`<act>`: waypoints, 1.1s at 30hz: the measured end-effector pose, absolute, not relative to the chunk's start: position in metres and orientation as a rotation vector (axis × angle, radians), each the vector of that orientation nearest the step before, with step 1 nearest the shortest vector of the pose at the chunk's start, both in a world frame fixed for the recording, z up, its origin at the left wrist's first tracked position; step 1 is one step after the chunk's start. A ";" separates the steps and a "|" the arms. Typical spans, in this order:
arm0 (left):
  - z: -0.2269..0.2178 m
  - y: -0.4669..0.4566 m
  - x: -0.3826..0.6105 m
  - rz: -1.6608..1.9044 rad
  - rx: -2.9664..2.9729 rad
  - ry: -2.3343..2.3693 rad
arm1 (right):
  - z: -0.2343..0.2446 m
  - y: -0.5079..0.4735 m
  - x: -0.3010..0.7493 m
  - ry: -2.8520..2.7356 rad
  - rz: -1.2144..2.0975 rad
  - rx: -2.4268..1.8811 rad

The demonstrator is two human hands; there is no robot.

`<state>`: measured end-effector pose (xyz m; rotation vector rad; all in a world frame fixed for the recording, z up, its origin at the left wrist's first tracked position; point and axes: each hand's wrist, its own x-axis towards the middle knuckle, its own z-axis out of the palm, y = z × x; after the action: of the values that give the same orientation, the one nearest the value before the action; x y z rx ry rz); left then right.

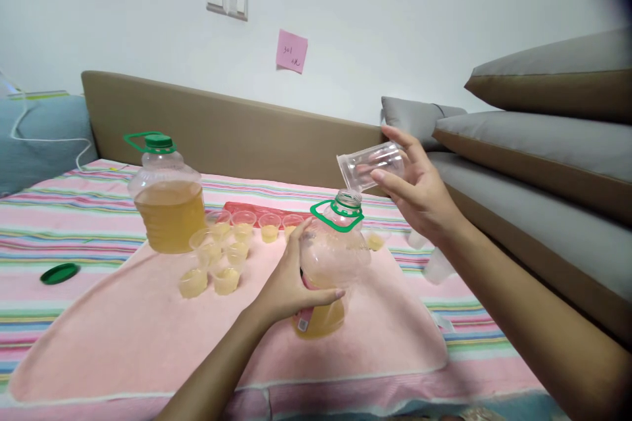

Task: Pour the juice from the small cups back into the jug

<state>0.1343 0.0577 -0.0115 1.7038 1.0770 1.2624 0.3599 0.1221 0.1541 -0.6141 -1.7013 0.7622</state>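
One cup (371,166) in right fingers (390,179), above bottle (330,263).

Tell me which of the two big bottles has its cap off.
The bottle gripped by the left hand, beneath the tipped cup. Its neck is open; the other bottle, farther left, wears its green cap.

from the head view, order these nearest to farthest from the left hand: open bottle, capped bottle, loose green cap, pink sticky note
1. open bottle, held in the left hand.
2. capped bottle, off to the left on the pink towel.
3. loose green cap, far left on the striped cloth.
4. pink sticky note, up on the wall behind.
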 end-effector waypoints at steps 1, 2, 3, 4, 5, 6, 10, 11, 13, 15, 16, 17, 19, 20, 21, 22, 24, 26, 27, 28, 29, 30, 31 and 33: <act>-0.011 0.058 0.134 1.259 1.700 1.079 | 0.154 0.122 0.363 -1.715 0.773 -0.621; -0.011 0.058 0.134 1.264 1.702 1.079 | 0.154 0.122 0.367 -1.725 0.781 -0.630; -0.010 0.058 0.134 1.273 1.711 1.079 | 0.154 0.122 0.371 -1.728 0.784 -0.642; -0.010 0.058 0.134 1.285 1.721 1.079 | 0.154 0.122 0.375 -1.725 0.781 -0.654; -0.010 0.058 0.135 1.297 1.731 1.079 | 0.153 0.122 0.380 -1.727 0.777 -0.669; -0.009 0.059 0.135 1.305 1.737 1.080 | 0.153 0.123 0.385 -1.741 0.777 -0.684; -0.010 0.059 0.135 1.300 1.741 1.088 | 0.151 0.125 0.401 -1.852 0.875 -0.728; -0.010 0.060 0.135 1.298 1.742 1.088 | 0.151 0.125 0.403 -1.849 0.903 -0.731; -0.011 0.060 0.134 1.293 1.748 1.087 | 0.151 0.126 0.406 -1.773 0.925 -0.736; -0.012 0.061 0.134 1.288 1.761 1.093 | 0.150 0.127 0.412 -1.639 0.931 -0.747; -0.012 0.062 0.133 1.288 1.769 1.097 | 0.149 0.127 0.418 -1.567 0.935 -0.755; -0.011 0.062 0.133 1.288 1.773 1.100 | 0.147 0.129 0.426 -1.498 0.936 -0.764; -0.011 0.061 0.132 1.284 1.776 1.110 | 0.137 0.132 0.449 -1.391 0.904 -0.799; -0.010 0.061 0.132 1.281 1.777 1.118 | 0.130 0.135 0.465 -1.354 0.860 -0.828; -0.009 0.060 0.132 1.279 1.777 1.124 | 0.121 0.138 0.482 -1.322 0.799 -0.875; -0.009 0.059 0.132 1.281 1.775 1.128 | 0.110 0.140 0.500 -1.290 0.717 -0.944; -0.008 0.057 0.131 1.285 1.770 1.136 | 0.086 0.146 0.537 -1.231 0.627 -1.021; -0.007 0.056 0.131 1.278 1.767 1.148 | 0.061 0.151 0.570 -1.178 0.550 -1.103; -0.007 0.056 0.131 1.274 1.773 1.157 | 0.050 0.154 0.584 -1.154 0.492 -1.182; -0.007 0.057 0.131 1.274 1.781 1.167 | 0.039 0.156 0.596 -1.135 0.447 -1.242; -0.007 0.057 0.131 1.277 1.791 1.170 | 0.028 0.159 0.605 -1.112 0.422 -1.269; -0.007 0.058 0.131 1.282 1.798 1.170 | 0.019 0.161 0.613 -1.100 0.403 -1.287; -0.007 0.058 0.131 1.284 1.803 1.170 | 0.011 0.163 0.618 -1.093 0.391 -1.298; -0.007 0.059 0.131 1.277 1.808 1.183 | -0.004 0.169 0.626 -1.092 0.373 -1.313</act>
<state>0.1308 0.0594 -0.0066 1.8078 1.1831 1.2770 0.6255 0.1687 -0.0036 -1.3134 -1.0918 0.3733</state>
